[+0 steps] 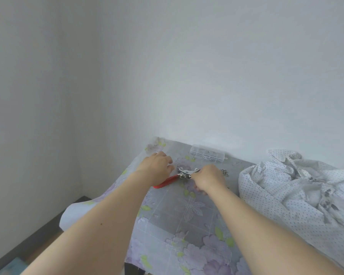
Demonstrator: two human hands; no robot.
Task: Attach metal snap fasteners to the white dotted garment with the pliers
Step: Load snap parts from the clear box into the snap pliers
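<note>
Early in the job: both hands work at the red-handled metal snap pliers (179,175) on the floral tablecloth (187,215), left hand (157,167) and right hand (208,178) curled, grip unclear, while the crumpled white dotted garment (286,191) lies untouched, well apart.

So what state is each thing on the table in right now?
Pliers: lying on the tablecloth, both hands at them.
Left hand: over the red handles.
Right hand: at the metal head.
Clear box: lid looks closed.
Dotted garment: crumpled, untouched.
Loose snaps: piled beside the right hand.
</note>
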